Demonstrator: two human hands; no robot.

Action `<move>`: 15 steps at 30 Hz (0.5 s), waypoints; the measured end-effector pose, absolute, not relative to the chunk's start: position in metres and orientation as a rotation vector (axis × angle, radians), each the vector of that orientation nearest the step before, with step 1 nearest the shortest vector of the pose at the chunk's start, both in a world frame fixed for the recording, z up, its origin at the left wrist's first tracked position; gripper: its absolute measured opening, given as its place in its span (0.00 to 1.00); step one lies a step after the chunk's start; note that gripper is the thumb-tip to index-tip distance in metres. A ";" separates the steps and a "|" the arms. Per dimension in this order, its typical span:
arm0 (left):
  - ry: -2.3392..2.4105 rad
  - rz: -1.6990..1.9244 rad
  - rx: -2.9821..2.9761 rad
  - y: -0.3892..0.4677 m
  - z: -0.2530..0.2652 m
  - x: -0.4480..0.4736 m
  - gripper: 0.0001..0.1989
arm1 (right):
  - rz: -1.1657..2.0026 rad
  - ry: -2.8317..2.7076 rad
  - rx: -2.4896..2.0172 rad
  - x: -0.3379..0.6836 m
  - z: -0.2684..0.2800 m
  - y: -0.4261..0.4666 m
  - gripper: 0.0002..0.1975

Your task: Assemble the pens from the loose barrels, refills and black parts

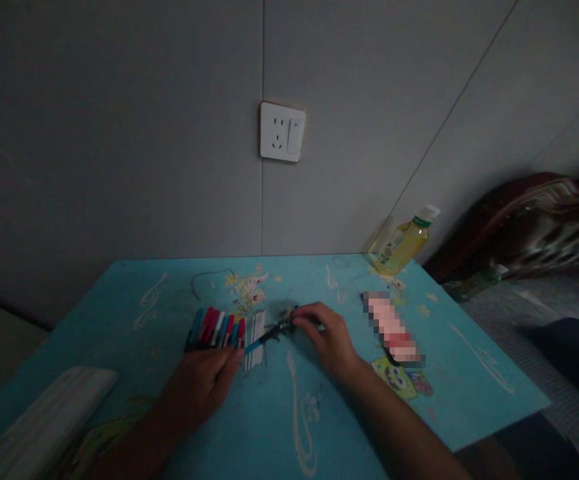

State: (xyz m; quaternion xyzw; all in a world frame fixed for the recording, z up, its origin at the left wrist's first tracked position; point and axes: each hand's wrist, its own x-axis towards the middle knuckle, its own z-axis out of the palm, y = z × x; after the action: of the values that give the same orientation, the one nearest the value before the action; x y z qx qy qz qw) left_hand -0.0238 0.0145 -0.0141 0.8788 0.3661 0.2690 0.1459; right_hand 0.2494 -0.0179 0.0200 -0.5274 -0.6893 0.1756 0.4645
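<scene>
A thin blue-and-black pen [254,345] extends from the closed fingers of my left hand [207,377], its dark end pointing toward my right hand. The fingers of my right hand [332,337] are pinched together beside a small cluster of dark pieces [285,324]. What they hold there is too small and dark to make out. Behind my left hand lies a row of pens [214,327] with blue, red and white caps, partly covered by the hand. Several thin white sticks [256,330] lie side by side just right of that row.
The blue patterned table [359,427] meets a grey wall carrying a white socket [282,132]. A bottle of yellow liquid [402,245] stands at the back right. A blurred-out phone-like object [392,328] lies right of my hand, and a long white object [52,417] at the left.
</scene>
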 end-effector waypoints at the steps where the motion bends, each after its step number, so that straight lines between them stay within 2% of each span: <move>1: 1.080 0.781 2.544 0.015 -0.014 -0.024 0.19 | 0.400 -1.667 -1.340 0.254 0.019 -0.016 0.07; 7: 1.095 0.877 2.704 0.024 -0.016 -0.025 0.19 | 0.198 -1.649 -1.633 0.275 0.008 0.010 0.12; 15: 1.052 0.851 2.720 0.023 -0.017 -0.025 0.17 | 0.325 -2.173 -1.523 0.276 0.016 0.066 0.08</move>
State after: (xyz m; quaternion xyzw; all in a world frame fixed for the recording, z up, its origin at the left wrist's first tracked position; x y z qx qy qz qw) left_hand -0.0245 0.0229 -0.0166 0.8941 0.3459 0.2798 0.0516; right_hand 0.2755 0.0657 0.0159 -0.5541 -0.7907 0.1182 0.2319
